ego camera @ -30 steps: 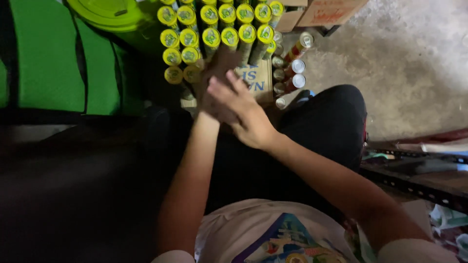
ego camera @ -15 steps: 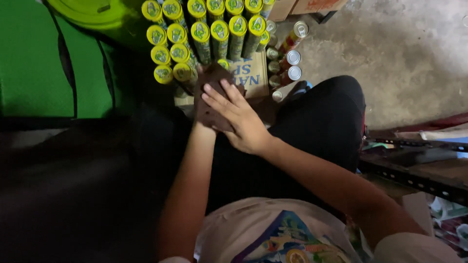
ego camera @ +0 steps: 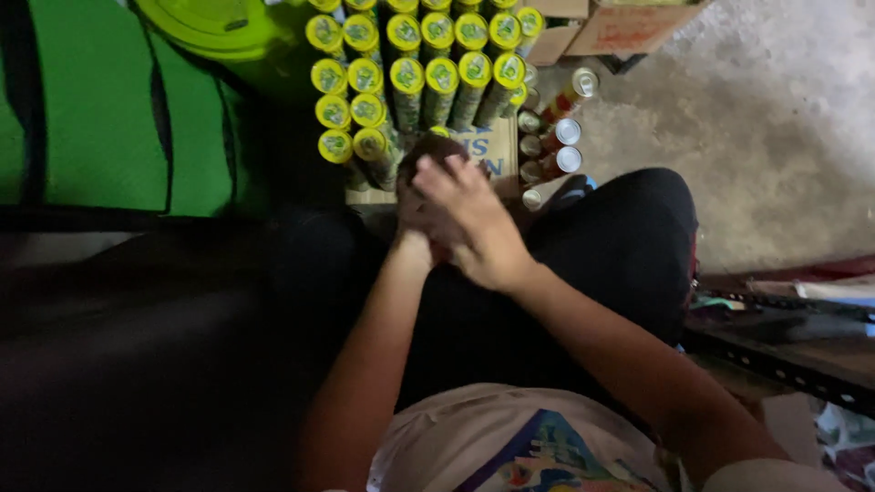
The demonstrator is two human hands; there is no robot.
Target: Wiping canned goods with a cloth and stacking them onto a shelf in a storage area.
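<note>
Cans [ego camera: 428,77] with yellow-green tops stand packed in rows on a flattened cardboard sheet [ego camera: 497,146] on the floor, directly ahead of your knees. Your left hand [ego camera: 421,187] is at the near edge of the block, with something dark and round showing above it; your right hand [ego camera: 474,223] lies over the left and covers it. I cannot tell whether either grip is clenched on a can or released: the overlap and the dim light hide the fingers.

Risks noted:
- Both hands work touching the front row. A nudge there would likely tip the nearest cans into their neighbours, since they stand close together.
- A second group of cans with silver tops [ego camera: 556,137] lies at the right edge of the cardboard, beside the concrete floor [ego camera: 775,109]; these could roll if struck.
- The green lid [ego camera: 214,23] at the far left overhangs the block's corner.
- Poor lighting at your lap makes misplacement likely.
</note>
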